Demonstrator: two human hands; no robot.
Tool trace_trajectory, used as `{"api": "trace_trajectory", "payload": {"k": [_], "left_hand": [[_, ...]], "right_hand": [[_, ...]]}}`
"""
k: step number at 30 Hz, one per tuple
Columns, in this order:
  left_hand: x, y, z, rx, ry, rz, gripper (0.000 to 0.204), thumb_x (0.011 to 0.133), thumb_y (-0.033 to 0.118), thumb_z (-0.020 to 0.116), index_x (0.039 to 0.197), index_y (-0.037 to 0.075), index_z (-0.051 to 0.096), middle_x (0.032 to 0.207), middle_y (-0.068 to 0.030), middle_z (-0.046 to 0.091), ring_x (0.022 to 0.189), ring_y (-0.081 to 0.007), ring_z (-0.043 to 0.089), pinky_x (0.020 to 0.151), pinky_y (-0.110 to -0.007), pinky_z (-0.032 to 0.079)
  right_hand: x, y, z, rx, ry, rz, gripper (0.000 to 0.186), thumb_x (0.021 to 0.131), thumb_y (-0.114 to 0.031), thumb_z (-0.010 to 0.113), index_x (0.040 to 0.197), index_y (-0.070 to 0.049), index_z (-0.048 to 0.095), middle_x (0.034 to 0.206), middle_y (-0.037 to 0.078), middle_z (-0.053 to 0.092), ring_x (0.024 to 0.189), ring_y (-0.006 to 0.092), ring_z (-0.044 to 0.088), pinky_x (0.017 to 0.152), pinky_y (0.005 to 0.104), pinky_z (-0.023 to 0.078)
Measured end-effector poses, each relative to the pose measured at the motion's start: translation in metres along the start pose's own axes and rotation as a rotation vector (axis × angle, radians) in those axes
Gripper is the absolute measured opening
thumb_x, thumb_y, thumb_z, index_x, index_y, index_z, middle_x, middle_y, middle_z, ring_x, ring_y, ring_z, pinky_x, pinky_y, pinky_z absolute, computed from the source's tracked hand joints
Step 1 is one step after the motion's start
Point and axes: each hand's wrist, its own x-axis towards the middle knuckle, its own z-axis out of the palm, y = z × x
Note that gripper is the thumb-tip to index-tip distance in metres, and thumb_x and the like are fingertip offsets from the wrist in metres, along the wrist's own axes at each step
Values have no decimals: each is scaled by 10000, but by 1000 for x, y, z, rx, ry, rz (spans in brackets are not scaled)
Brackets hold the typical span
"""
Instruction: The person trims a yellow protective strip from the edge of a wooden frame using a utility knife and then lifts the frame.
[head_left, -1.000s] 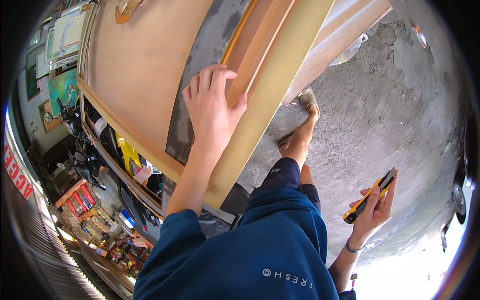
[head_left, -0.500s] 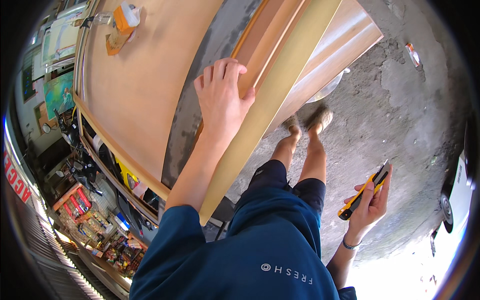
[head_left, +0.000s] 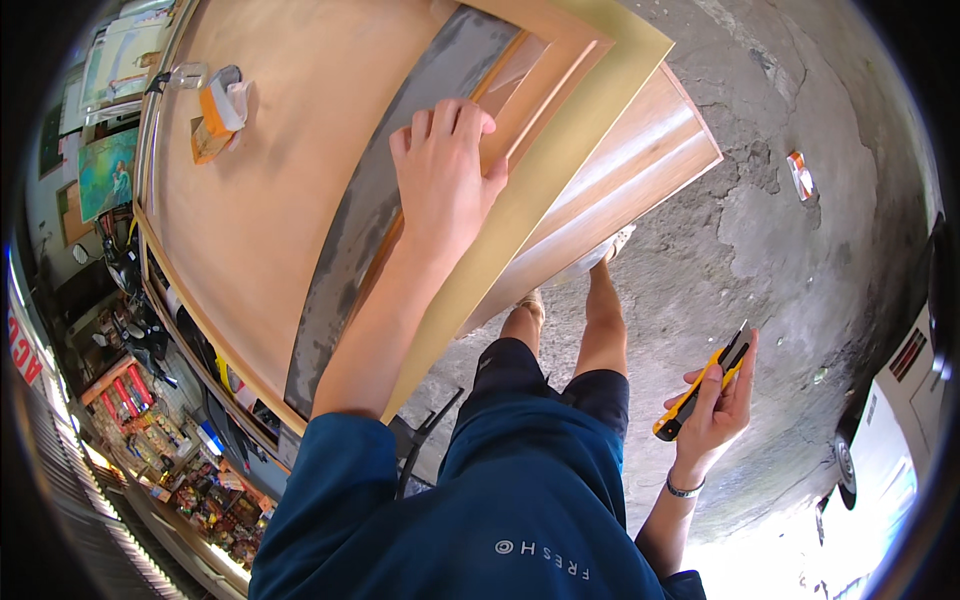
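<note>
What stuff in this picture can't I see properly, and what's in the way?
All in the head view:
- Part of the wooden frame: covered by the left hand.
- Part of the yellow-and-black cutter: covered by the right hand, which grips it.
- The rest of the white vehicle: cut off by the picture's round right edge.
- The tiny items at lower left: too small to name.

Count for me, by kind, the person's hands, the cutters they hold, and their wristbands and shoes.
Hands: 2, left hand and right hand
Yellow-and-black cutter: 1
Wristband: 1
Shoes: 2, left shoe and right shoe
Total: 6
</note>
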Motion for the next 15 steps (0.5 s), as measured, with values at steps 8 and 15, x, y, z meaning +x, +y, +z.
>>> {"api": "trace_trajectory", "payload": {"k": [8, 15], "left_hand": [[83, 35, 30, 19, 79, 56, 410, 672, 142, 842, 983, 146, 575, 1002, 0, 581, 972, -252, 565, 847, -424, 391], [126, 57, 40, 14, 86, 54, 377, 684, 152, 834, 962, 148, 579, 976, 27, 601, 976, -241, 576, 845, -426, 403]], "right_hand": [[83, -13, -22, -61, -32, 3, 542, 1007, -47, 496, 1528, -79, 351, 876, 58, 594, 653, 79, 629, 473, 228, 555], [124, -17, -29, -69, -76, 25, 538, 1008, -41, 494, 1527, -79, 355, 922, 68, 604, 687, 87, 640, 478, 234, 561]]}}
